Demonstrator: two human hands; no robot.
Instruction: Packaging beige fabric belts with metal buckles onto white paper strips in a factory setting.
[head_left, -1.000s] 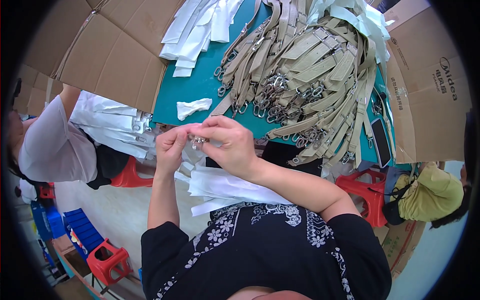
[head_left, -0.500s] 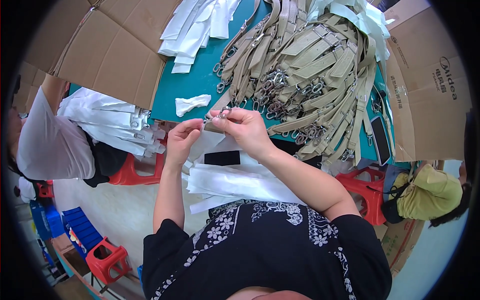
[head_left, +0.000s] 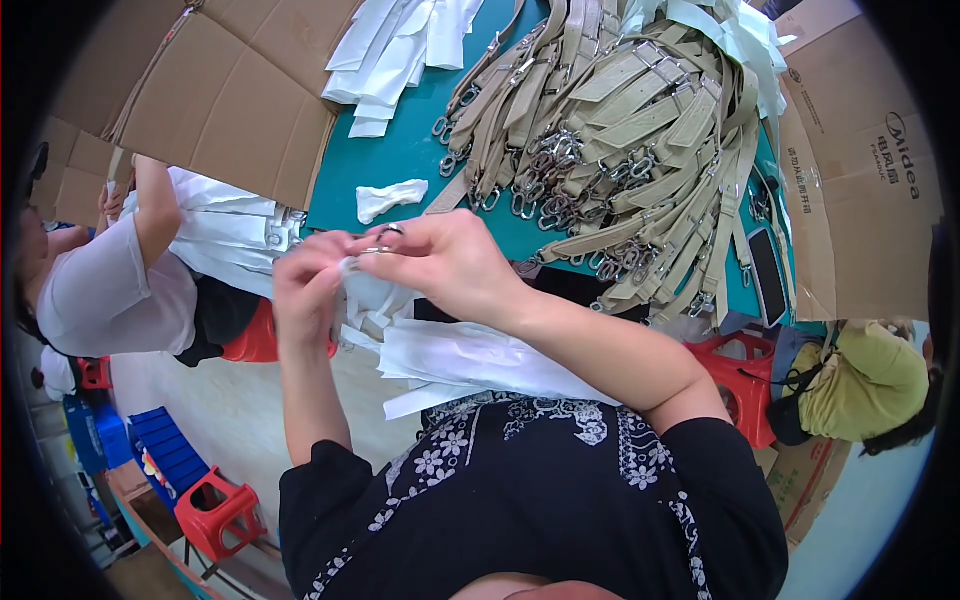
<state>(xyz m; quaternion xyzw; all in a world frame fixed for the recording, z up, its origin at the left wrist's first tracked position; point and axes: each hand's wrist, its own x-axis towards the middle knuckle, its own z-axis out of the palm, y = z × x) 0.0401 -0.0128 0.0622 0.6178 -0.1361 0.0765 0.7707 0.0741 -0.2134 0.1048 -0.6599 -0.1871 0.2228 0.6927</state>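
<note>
1. Stools of red plastic (head_left: pixel 222 510) stand on the floor at the lower left, near blue crates (head_left: pixel 165 455).
2. Further up the left side sits another person in a white top (head_left: pixel 100 290), arm raised beside a stack of white sleeves (head_left: pixel 235 235); flattened cardboard sheets (head_left: pixel 225 100) lie above them.
3. Left hand (head_left: pixel 310 285) is closed in a pinch on the mouth of a white fabric sleeve (head_left: pixel 385 300), which hangs just below both hands at the near edge of the table.
4. Metal ring clasp (head_left: pixel 378 240) sits between the two hands, at the top of that sleeve; it is too small to say how far it has gone in.
5. Right hand (head_left: pixel 450 265) grips the clasp with thumb and forefinger, the other fingers curled, touching the left hand's fingertips.
6. More white sleeves (head_left: pixel 470 365) lie in a loose pile on the lap, below the hands.
7. One crumpled white sleeve (head_left: pixel 390 198) rests alone on the teal table (head_left: pixel 400 150), just above the hands.
8. Beige straps with metal clasps (head_left: pixel 620 130) are heaped across the table's middle and right.
9. A cardboard box (head_left: pixel 860 170) stands at the right edge, and below it sits a person in a yellow-green top (head_left: pixel 870 385).
</note>
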